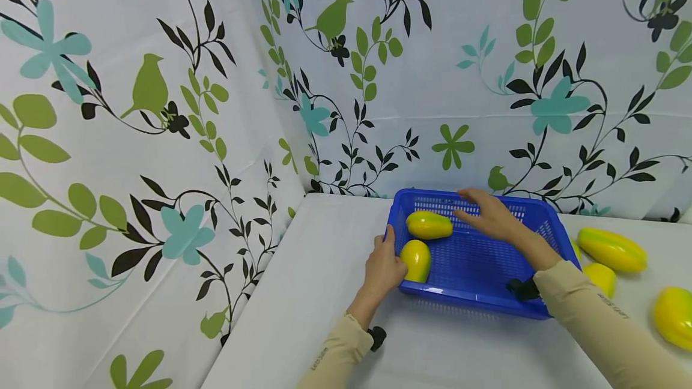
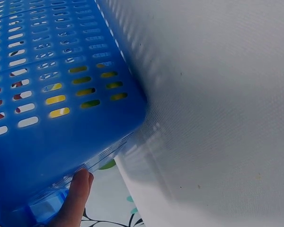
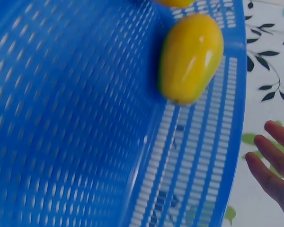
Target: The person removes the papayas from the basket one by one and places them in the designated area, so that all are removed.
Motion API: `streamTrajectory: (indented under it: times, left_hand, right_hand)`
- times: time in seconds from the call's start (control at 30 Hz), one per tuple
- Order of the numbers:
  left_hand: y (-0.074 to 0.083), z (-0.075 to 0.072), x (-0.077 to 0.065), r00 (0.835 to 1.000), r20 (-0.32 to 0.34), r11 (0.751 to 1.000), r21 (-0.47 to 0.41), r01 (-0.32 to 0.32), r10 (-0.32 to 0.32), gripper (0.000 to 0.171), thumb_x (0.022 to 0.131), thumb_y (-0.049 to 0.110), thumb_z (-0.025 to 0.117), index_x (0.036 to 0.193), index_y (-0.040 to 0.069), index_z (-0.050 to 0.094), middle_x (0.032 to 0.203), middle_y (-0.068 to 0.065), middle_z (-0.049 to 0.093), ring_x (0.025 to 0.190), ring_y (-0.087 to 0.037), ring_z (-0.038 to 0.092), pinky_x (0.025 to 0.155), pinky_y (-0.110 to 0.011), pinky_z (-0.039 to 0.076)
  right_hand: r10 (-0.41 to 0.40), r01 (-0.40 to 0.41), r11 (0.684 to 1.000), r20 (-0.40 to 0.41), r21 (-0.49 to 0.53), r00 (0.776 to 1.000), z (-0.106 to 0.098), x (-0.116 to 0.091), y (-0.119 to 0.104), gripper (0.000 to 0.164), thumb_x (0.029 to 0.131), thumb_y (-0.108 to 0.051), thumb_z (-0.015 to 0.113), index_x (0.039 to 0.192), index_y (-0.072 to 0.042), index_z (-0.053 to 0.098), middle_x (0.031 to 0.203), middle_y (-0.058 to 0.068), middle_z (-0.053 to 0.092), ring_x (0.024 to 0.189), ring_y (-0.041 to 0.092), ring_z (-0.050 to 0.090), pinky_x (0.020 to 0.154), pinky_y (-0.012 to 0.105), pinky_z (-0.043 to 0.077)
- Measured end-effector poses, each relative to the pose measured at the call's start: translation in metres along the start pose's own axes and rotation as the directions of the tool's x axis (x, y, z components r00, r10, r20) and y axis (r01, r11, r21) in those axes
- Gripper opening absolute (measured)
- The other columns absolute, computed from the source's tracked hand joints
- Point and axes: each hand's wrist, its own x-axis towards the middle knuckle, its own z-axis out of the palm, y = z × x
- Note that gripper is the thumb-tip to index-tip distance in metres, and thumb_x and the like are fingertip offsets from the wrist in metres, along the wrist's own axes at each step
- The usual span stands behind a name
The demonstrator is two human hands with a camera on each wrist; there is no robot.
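A blue plastic basket [image 1: 476, 263] with slotted walls stands on the white table. Two oblong, glossy yellow fruits tinged green lie at its left end: the rear fruit [image 1: 429, 225] on its side and the front fruit [image 1: 415, 261] by the near corner. My left hand [image 1: 382, 266] grips the left rim, its thumb beside the front fruit; in the left wrist view a finger [image 2: 76, 198] lies against the basket wall. Above the back rim hovers my right hand [image 1: 492, 215], fingers spread and holding nothing. The right wrist view shows its fingertips [image 3: 260, 168] just beyond the rim.
To the right of the basket, more yellow fruits rest on the table: a long fruit [image 1: 613, 250], a shorter fruit [image 1: 600, 279] partly behind my right sleeve, and a large fruit [image 1: 674, 317] near the edge of view. Patterned cloth [image 1: 346, 113] hangs behind and at left.
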Motion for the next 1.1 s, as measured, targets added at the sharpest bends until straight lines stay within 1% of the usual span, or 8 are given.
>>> streamTrajectory:
  times: [0.13, 0.23, 0.37, 0.57, 0.73, 0.97, 1.1]
  left_hand:
    - [0.001, -0.002, 0.000, 1.000, 0.004, 1.000, -0.002, 0.009, -0.009, 0.076, 0.081, -0.002, 0.062, 0.151, -0.002, 0.033, 0.135, -0.028, 0.049, 0.078, -0.025, 0.058, 0.072, -0.037, 0.055]
    - [0.002, -0.003, 0.001, 1.000, 0.008, 1.000, -0.004, 0.021, -0.021, 0.077, 0.081, -0.003, 0.062, 0.152, -0.002, 0.032, 0.137, -0.027, 0.048, 0.078, -0.025, 0.058, 0.073, -0.037, 0.056]
    - [0.002, -0.002, 0.002, 1.000, 0.011, 1.000, 0.006, 0.019, -0.020, 0.077, 0.080, -0.003, 0.062, 0.152, -0.001, 0.033, 0.136, -0.027, 0.049, 0.079, -0.026, 0.059, 0.074, -0.039, 0.056]
    - [0.000, 0.000, 0.000, 1.000, 0.003, 1.000, 0.019, 0.025, -0.025, 0.077, 0.080, -0.002, 0.063, 0.151, -0.001, 0.034, 0.135, -0.026, 0.050, 0.081, -0.026, 0.060, 0.076, -0.040, 0.057]
    - [0.000, 0.001, 0.001, 1.000, 0.003, 0.999, 0.021, 0.029, -0.029, 0.077, 0.080, -0.002, 0.062, 0.152, 0.000, 0.034, 0.136, -0.025, 0.049, 0.081, -0.026, 0.060, 0.077, -0.040, 0.056]
    - [0.002, 0.000, 0.001, 1.000, -0.007, 0.999, 0.024, 0.022, -0.022, 0.077, 0.079, -0.002, 0.062, 0.151, -0.001, 0.035, 0.134, -0.025, 0.051, 0.076, -0.024, 0.059, 0.071, -0.037, 0.056]
    - [0.002, 0.000, 0.001, 1.000, -0.012, 0.999, 0.034, 0.023, -0.022, 0.076, 0.080, -0.002, 0.062, 0.151, 0.000, 0.036, 0.133, -0.025, 0.051, 0.076, -0.025, 0.060, 0.073, -0.038, 0.057]
  right_hand:
    - [0.008, -0.008, 1.000, 0.031, 0.004, 0.999, 0.010, 0.008, -0.005, 0.055, 0.098, -0.025, 0.060, 0.140, 0.008, 0.045, 0.138, 0.030, 0.049, 0.125, 0.047, 0.049, 0.101, 0.061, 0.040]
    - [0.004, -0.005, 1.000, 0.048, 0.009, 0.999, 0.014, 0.013, -0.009, 0.056, 0.098, -0.027, 0.059, 0.140, 0.008, 0.046, 0.139, 0.030, 0.049, 0.126, 0.047, 0.048, 0.102, 0.061, 0.040]
    - [0.018, -0.018, 1.000, 0.060, -0.002, 0.998, 0.017, 0.016, -0.010, 0.057, 0.098, -0.028, 0.058, 0.140, 0.008, 0.046, 0.139, 0.030, 0.049, 0.127, 0.047, 0.047, 0.103, 0.061, 0.038]
    - [0.030, -0.026, 0.999, 0.105, -0.041, 0.994, 0.026, 0.017, -0.007, 0.056, 0.097, -0.027, 0.060, 0.140, 0.008, 0.046, 0.139, 0.030, 0.048, 0.126, 0.048, 0.047, 0.102, 0.063, 0.038]
    - [0.035, -0.027, 0.998, 0.139, -0.063, 0.990, 0.034, 0.019, -0.006, 0.058, 0.095, -0.026, 0.063, 0.138, 0.009, 0.047, 0.138, 0.031, 0.049, 0.127, 0.049, 0.045, 0.104, 0.064, 0.035]
    - [0.007, 0.008, 0.995, 0.151, -0.095, 0.988, 0.043, 0.021, 0.000, 0.057, 0.094, -0.025, 0.064, 0.136, 0.010, 0.049, 0.135, 0.033, 0.051, 0.126, 0.051, 0.045, 0.104, 0.065, 0.034]
    - [-0.008, 0.024, 0.995, 0.162, -0.098, 0.987, 0.047, 0.022, 0.006, 0.058, 0.094, -0.025, 0.065, 0.136, 0.012, 0.048, 0.136, 0.034, 0.050, 0.127, 0.052, 0.043, 0.105, 0.064, 0.033]
